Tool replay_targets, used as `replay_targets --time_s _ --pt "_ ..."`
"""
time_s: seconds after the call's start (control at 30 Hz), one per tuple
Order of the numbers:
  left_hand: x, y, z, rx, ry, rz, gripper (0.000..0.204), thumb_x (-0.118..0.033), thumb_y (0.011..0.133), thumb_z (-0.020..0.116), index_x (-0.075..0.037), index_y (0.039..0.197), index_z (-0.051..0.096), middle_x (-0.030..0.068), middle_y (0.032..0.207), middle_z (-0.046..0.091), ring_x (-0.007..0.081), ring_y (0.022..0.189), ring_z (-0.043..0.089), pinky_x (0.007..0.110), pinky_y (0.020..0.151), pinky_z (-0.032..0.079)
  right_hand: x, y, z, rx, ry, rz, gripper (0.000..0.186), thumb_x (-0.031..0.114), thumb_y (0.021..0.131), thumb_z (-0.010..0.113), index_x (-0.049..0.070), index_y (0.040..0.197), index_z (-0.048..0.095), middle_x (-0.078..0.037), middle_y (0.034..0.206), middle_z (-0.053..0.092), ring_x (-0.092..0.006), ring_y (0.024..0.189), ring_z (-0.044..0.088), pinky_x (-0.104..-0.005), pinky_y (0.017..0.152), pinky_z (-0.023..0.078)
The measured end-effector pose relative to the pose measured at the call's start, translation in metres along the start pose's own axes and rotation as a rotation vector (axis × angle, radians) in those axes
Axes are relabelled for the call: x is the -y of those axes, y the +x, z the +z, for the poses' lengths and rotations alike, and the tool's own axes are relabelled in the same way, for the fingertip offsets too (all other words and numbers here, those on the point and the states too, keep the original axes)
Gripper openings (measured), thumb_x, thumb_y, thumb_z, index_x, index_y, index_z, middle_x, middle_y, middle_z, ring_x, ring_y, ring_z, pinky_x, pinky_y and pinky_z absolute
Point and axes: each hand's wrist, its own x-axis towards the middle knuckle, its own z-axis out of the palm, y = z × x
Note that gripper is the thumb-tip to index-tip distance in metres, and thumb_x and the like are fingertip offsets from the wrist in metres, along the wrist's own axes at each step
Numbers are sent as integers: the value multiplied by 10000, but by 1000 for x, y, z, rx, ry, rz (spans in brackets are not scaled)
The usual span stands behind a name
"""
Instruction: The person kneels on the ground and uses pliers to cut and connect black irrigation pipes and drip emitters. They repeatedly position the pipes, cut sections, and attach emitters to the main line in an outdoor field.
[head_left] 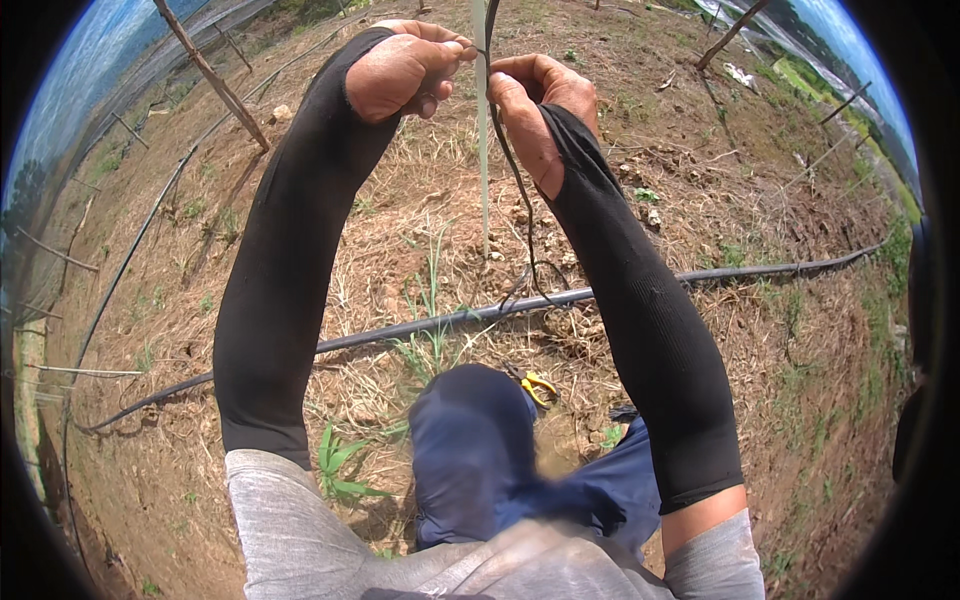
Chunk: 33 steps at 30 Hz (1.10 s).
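Note:
At the top of the view, my left hand (400, 75) pinches a thin dark strand (478, 50) beside an upright pale, narrow stake (482, 185). Just right of the stake, my right hand (540, 115) has its fingers closed on a black cable (525, 195), which runs up along the stake and hangs down in loose bends to the ground. Both hands are close together, with black sleeves over the forearms. The top of the stake is cut off by the frame edge.
A black hose (440, 322) crosses the dry, straw-covered slope. Yellow-handled pliers (538, 388) lie by my blue-trousered knee (465, 430). Wooden posts (235, 105) stand left and right, with a thinner line (150, 230) running down the left side. A green plant (340, 465) grows beside me.

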Motion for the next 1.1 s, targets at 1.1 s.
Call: replay_targets --time_s 1.1 --pt "55 -1 58 -640 -30 503 222 -232 910 638 -22 980 655 74 875 686 123 761 664 256 698 547 11 20 -5 -127 -90 -488 84 70 800 695 57 864 643 -71 828 638 -176 752 654 -288 685 522"
